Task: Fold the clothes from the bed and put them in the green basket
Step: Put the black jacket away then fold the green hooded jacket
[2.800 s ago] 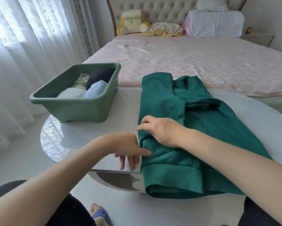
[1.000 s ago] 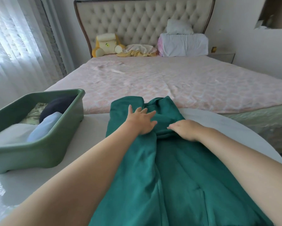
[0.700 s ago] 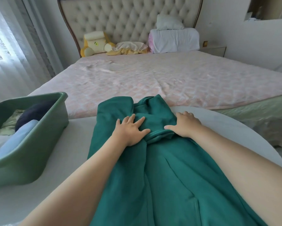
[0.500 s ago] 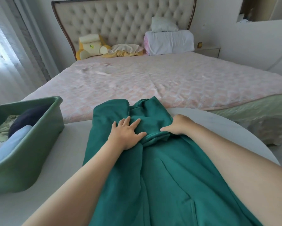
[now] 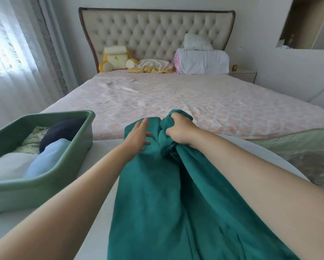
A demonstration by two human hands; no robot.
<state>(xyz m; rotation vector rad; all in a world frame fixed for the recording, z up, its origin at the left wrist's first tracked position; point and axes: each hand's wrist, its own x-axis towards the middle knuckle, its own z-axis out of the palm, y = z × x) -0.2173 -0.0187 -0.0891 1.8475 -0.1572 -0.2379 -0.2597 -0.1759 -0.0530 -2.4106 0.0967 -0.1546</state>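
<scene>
green sweatshirt (image 5: pixel 157 203) lies lengthwise down the middle of the table (image 5: pixel 106 146), from the near edge to the far edge by the bed (image 5: pixel 195 102). near part is flat on the tabletop. far end is bunched and raised off the surface.

right hand (image 5: pixel 178 130): fingers curled tight round that bunched far end, thumb underneath, a wad of fabric in the fist. left hand (image 5: pixel 136 137): fingers straight and a bit spread, palm down on the fabric just left of the bunch, grasping nothing. the two hands are close together, not touching. both forearms are bare, running from the near edge over the garment.

green basket (image 5: pixel 45 177) sits at the table's left edge, well apart from the sweatshirt, with bare tabletop between. inside it: a light blue piece (image 5: pixel 47 160) and a white piece (image 5: pixel 5 166) toward the near end, a dark navy piece (image 5: pixel 62 130) and a pale patterned one (image 5: pixel 35 137) toward the far end. can't tell how neatly they are folded.

beyond the table: pink quilted cover on the bed, tufted beige headboard (image 5: pixel 157 32). against the headboard sit a yellow and cream plush toy (image 5: pixel 116 59), a crumpled cream and yellow cloth (image 5: pixel 151 65), and a white rolled bolster (image 5: pixel 202 61) with a small white pillow (image 5: pixel 196 42) on top. sheer curtain (image 5: pixel 11 62) on the left wall, backlit.
</scene>
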